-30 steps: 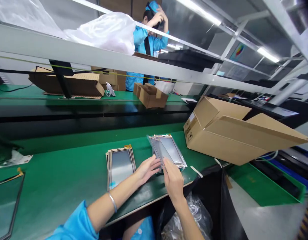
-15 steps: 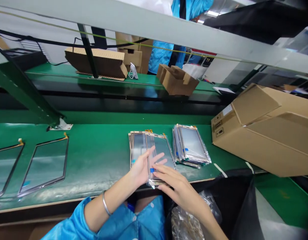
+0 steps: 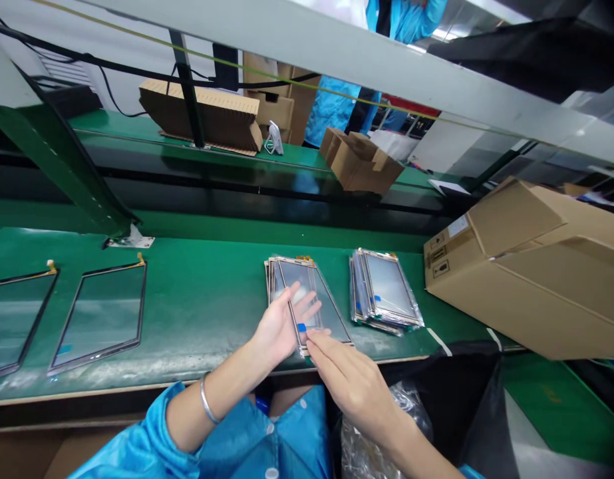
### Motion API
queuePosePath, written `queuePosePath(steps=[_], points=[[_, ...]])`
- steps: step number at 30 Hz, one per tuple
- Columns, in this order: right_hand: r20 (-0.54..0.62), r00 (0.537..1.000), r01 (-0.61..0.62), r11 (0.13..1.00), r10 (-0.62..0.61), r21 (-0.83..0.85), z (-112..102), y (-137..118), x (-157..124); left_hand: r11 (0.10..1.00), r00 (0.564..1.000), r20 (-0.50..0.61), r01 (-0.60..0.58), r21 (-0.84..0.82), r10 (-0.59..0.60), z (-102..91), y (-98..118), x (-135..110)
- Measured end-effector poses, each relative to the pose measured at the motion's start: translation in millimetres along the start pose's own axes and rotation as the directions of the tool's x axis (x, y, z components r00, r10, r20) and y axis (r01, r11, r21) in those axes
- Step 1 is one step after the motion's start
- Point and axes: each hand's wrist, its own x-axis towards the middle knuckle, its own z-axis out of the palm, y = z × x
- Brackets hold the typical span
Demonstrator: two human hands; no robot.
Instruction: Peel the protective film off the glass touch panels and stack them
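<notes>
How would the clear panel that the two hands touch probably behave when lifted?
The clear panel is probably stiff: its framed edges look straight. Thin and glass-like, it may be fragile. Its smooth-looking face might slip against the bare left hand or right hand.

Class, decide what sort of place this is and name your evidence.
Probably an electronics assembly or packing workshop: a stack of plastic-wrapped screen panels sits on a long green workbench, with an open cardboard carton to the right of the stack.
</notes>
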Motion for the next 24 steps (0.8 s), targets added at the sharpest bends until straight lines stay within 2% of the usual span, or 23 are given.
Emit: queuePosePath(steps=[7,18,24], points=[[0.009,0.996,0.092,0.982,-0.091,-0.167,-6.5,-3.1,14.1,0.999,0.999,-0.017,-0.032,0.012,0.032,1.5,2.1,-2.7],[-0.052,0.993,0.095,0.979,-0.106,-0.179,-3.0,-2.3,12.6,0.999,0.998,-0.042,-0.045,-0.011,0.044,5.4,2.7,-2.6],[-0.073,0.996,0.042,0.996,-0.048,-0.081,3.0,0.6,13.4,0.995,0.993,0.081,-0.088,0.052,0.084,-0.3,-0.4,-3.7]])
